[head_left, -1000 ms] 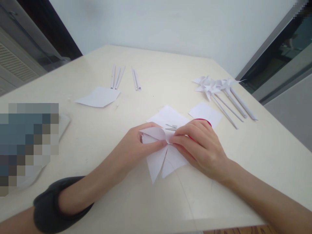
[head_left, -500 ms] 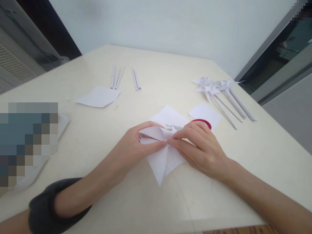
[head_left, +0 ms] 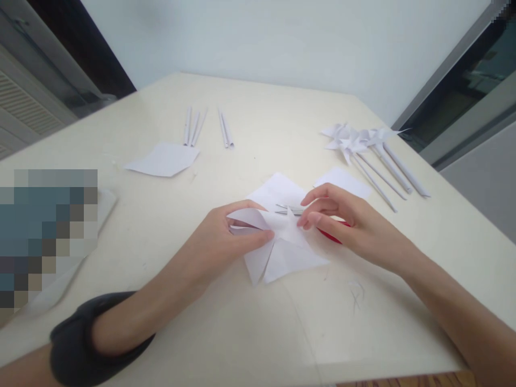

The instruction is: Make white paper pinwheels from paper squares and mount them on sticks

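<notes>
My left hand (head_left: 234,231) pinches a partly folded white paper pinwheel (head_left: 294,260), with the thumb pressed near its centre and folded blades curling between thumb and fingers. To the right of the paper, my right hand (head_left: 338,215) hovers with its fingers apart and curled, holding nothing. Beneath it lies a pair of scissors (head_left: 332,235) with red handles, mostly hidden by the hand; the metal blades point left. Under the scissors and pinwheel rests a white paper sheet (head_left: 277,185).
Finished paper pinwheels (head_left: 350,141) on rolled sticks lie at the right. Another white sheet (head_left: 342,181) is near the right hand. Rolled paper tubes (head_left: 193,127) and a pointed sheet (head_left: 163,160) lie at the back left. A blurred-out item (head_left: 44,236) sits at the left edge.
My right hand has let go of the pinwheel's centre and moved right, its fingers spreading. A lower blade now lies flared out to the right. My left hand keeps its hold.
</notes>
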A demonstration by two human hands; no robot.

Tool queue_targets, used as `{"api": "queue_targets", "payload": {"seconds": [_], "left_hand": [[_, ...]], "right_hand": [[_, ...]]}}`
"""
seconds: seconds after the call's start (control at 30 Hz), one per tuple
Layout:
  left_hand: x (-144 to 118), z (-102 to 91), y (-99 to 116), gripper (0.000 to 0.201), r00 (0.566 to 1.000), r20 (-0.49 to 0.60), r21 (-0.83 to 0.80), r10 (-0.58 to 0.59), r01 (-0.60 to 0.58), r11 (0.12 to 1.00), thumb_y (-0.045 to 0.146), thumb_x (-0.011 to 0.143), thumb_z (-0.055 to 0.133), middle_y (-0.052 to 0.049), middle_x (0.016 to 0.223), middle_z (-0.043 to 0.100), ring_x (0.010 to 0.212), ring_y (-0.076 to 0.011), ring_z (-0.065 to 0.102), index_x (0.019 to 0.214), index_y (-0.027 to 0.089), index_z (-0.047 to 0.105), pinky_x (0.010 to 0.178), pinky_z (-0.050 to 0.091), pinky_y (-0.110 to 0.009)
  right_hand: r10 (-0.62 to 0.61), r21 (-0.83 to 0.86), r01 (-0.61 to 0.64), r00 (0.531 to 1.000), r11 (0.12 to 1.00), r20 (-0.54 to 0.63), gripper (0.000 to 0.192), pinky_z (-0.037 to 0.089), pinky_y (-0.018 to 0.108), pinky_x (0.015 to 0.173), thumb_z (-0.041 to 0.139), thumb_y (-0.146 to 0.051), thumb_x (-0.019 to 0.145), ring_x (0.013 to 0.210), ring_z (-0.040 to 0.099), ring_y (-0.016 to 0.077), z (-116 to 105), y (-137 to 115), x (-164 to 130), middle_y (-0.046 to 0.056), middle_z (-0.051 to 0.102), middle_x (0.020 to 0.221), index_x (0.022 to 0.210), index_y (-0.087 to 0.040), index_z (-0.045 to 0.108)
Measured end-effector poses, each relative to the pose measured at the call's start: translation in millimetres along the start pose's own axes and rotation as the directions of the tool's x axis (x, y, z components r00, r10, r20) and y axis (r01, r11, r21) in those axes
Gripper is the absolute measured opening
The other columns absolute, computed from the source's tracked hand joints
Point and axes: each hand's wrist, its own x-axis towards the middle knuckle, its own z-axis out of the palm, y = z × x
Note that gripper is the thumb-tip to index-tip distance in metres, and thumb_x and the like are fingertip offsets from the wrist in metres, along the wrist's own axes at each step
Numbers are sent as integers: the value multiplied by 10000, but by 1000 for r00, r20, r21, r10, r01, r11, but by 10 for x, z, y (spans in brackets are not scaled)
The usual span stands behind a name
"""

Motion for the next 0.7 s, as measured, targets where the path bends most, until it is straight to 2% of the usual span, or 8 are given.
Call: {"api": "queue_targets", "payload": {"seconds": [0.1,0.17,0.27,0.43,0.5,0.6,0.7], "left_hand": [[7,-15,1,136,1000,13,5,-1,1,1000,251,668,659,17,725,709,655,-181,649,800,221,649,542,450,-228],[6,-22,6,133,1000,-5,-2,1,-1,1000,250,664,658,17,703,703,658,-184,648,792,218,641,539,449,-227],[0,-18,3,124,1000,-19,-16,22,-22,1000,255,657,669,16,694,695,657,-180,642,768,213,633,536,444,-220],[-2,-1,-30,138,994,-84,-26,63,-65,998,288,672,674,16,701,692,647,-169,634,782,214,634,530,439,-214],[2,2,-35,161,993,-100,-20,57,-59,998,299,665,684,13,705,695,652,-177,642,795,216,638,534,450,-222],[8,9,-29,204,993,-112,-4,42,-42,999,310,655,695,8,717,702,653,-189,652,830,221,638,533,464,-234],[5,17,-21,191,992,-110,10,57,-56,998,299,664,689,14,707,696,645,-184,652,830,223,633,517,462,-224]], "right_hand": [[56,79,-73,980,994,193,153,506,302,723,527,-281,893,881,649,174,-60,4,-11,10,697,899,1007,-264,427],[43,65,-59,972,996,233,161,505,310,739,524,-231,884,888,640,171,-79,26,-9,24,677,952,1004,-259,421],[15,25,-21,978,999,208,152,503,308,742,497,-154,870,879,621,159,-91,74,4,40,621,1016,976,-244,435],[-60,115,34,969,993,239,348,493,269,701,504,-32,807,847,609,139,-136,83,-3,-7,606,927,1033,-275,400],[-113,151,77,964,985,242,296,491,269,704,511,-37,812,823,599,131,-165,59,-5,-8,602,900,997,-260,450],[-175,157,141,956,977,235,120,492,287,731,530,-100,844,818,585,133,-196,27,8,23,607,909,885,-209,559],[-191,197,147,955,969,227,40,493,300,727,572,-167,851,805,588,143,-194,16,28,34,628,877,842,-188,605]]}}
